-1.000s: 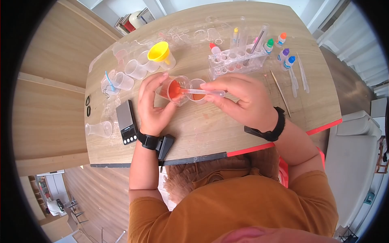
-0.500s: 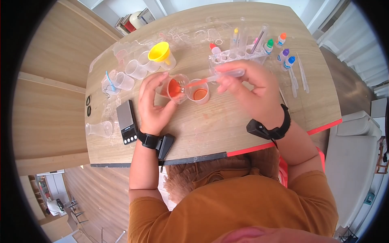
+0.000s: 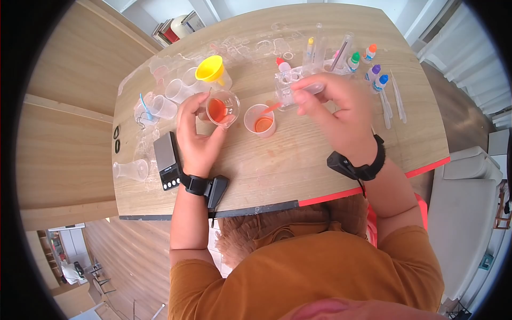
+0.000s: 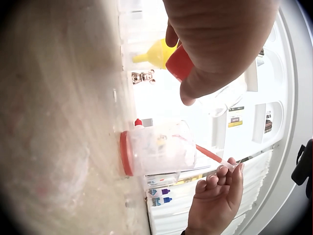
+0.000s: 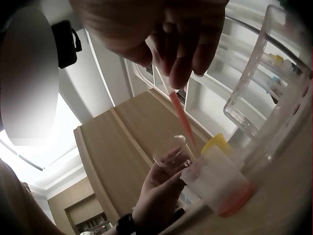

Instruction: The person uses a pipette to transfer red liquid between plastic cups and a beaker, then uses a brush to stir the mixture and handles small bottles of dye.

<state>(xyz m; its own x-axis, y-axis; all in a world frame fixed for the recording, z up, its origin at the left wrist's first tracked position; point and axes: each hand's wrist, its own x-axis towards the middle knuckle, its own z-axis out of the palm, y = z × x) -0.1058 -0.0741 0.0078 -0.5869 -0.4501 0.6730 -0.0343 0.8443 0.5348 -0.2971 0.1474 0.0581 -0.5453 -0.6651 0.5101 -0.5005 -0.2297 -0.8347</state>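
My left hand point(image 3: 195, 144) grips a clear beaker point(image 3: 228, 102) of red-orange liquid, tilted and held up over the table. Between the thumb and fingers of my right hand point(image 3: 344, 120) is a plastic dropper point(image 3: 273, 107), its stem coloured by red liquid. Its tip slants down into the mouth of a translucent plastic cup point(image 3: 250, 121) that stands on the table between both hands. Shallow red-orange liquid covers the cup's bottom. In the left wrist view the dropper point(image 4: 209, 154) reaches inside the cup point(image 4: 161, 147). My fingers partly cover the dropper's bulb.
A black digital scale point(image 3: 166, 154) lies left of my left hand, with a clear flask point(image 3: 130, 170) beyond it. Farther back stand a yellow funnel point(image 3: 209, 68) and several plastic cups point(image 3: 177, 92). A test-tube rack point(image 3: 285, 88), dye bottles point(image 3: 380, 82) and spare droppers point(image 3: 399, 98) occupy the right.
The dropper has left the beaker and moved right, its tip now in the cup. My left hand has drawn the beaker slightly left and away from the cup.
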